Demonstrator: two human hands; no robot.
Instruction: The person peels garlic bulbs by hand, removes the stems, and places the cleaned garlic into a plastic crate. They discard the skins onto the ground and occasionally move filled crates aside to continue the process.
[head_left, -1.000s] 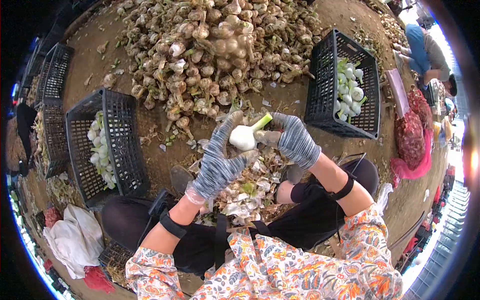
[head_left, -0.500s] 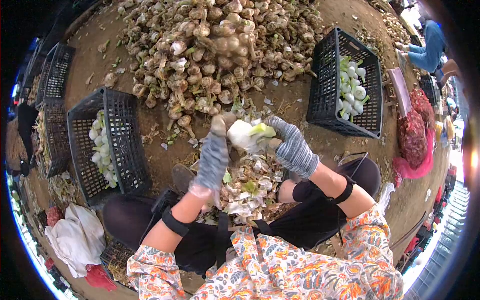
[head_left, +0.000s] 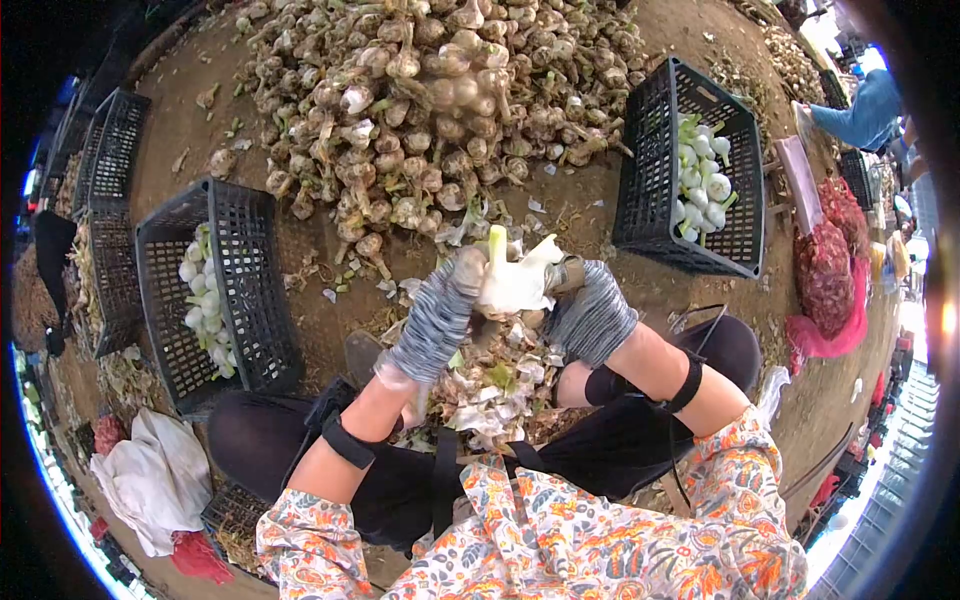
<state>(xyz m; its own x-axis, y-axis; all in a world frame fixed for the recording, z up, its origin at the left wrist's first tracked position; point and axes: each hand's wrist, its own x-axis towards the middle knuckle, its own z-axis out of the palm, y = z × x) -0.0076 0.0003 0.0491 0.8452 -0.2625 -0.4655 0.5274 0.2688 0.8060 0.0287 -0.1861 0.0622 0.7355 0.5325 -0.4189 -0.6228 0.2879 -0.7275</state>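
Note:
In front of me, both hands are at a white garlic bulb [head_left: 512, 288], with a short green stem pointing up and a pale piece sticking out at its upper right. My left hand [head_left: 440, 312], in a grey striped glove, has its fingers closed on the bulb's left side. On the other side my right hand [head_left: 590, 310], gloved alike, pinches at the bulb's right edge; its fingertips are partly hidden. Below the hands, loose garlic skins [head_left: 495, 390] lie between my legs. A large heap of unpeeled garlic [head_left: 430, 120] rises beyond the hands.
A black crate [head_left: 255, 290] on the left and another black crate [head_left: 740, 170] on the right hold white garlic bulbs. Red net sacks [head_left: 828, 270] stand at the far right. White cloth [head_left: 155, 480] lies at lower left. Another person [head_left: 865, 112] sits at upper right.
The garlic bulb has turned so its green stem points up rather than right. Both hands have come slightly lower. The person at upper right has shifted.

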